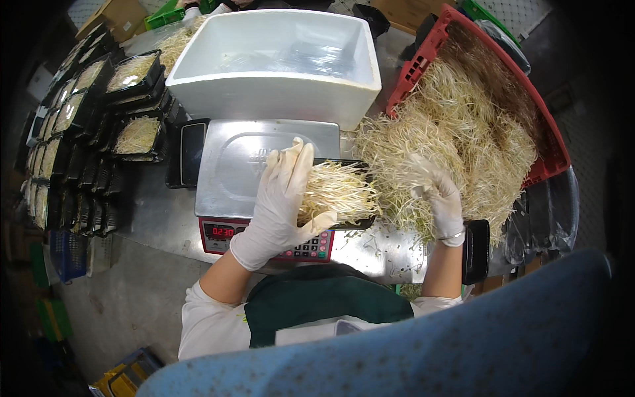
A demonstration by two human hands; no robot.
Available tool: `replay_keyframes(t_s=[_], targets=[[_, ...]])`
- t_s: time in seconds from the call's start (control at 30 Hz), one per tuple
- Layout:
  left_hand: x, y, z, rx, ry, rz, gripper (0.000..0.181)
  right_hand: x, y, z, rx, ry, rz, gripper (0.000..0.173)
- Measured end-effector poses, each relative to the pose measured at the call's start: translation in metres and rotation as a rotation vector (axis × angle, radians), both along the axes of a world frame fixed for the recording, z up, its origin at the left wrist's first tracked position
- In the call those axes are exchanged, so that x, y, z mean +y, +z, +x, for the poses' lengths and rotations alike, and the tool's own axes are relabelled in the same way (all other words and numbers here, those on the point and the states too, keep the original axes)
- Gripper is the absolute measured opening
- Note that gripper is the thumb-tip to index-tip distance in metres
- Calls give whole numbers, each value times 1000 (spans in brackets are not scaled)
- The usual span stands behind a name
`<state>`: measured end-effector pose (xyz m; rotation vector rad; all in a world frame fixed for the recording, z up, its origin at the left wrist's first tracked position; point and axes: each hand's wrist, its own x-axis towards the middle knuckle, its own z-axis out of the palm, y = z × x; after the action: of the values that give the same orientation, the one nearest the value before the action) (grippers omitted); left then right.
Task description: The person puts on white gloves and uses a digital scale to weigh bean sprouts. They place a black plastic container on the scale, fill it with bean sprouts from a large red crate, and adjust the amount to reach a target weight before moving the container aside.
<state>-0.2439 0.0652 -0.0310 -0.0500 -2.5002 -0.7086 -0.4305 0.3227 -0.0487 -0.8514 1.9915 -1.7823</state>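
Observation:
My left hand (280, 208), in a white glove, rests against the left side of a heap of bean sprouts (340, 191) in a black plastic tray (367, 224). The tray lies over the right part of a digital scale with a steel platform (230, 168) and a lit red display. My gloved right hand (439, 198) is at the near edge of a large pile of loose sprouts (456, 129); its fingers are curled, and whether they grip any sprouts is unclear. That pile spills from a tipped red plastic crate (545, 119).
Behind the scale stands a white foam box (273, 94) with clear plastic inside. Filled black trays (139, 134) are stacked at the left. A black tray holding a phone-like object (192, 154) lies beside the scale. Another black tray (476, 252) is near my right wrist.

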Motion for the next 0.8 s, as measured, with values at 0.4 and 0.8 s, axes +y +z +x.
replay_keyframes(t_s=[0.4, 0.8], targets=[[-2, -15, -19, -179, -96, -148, 67, 5, 1, 6, 1085, -160, 192, 54], [3, -28, -1, -1, -76, -279, 64, 93, -129, 67, 705, -277, 746, 115]])
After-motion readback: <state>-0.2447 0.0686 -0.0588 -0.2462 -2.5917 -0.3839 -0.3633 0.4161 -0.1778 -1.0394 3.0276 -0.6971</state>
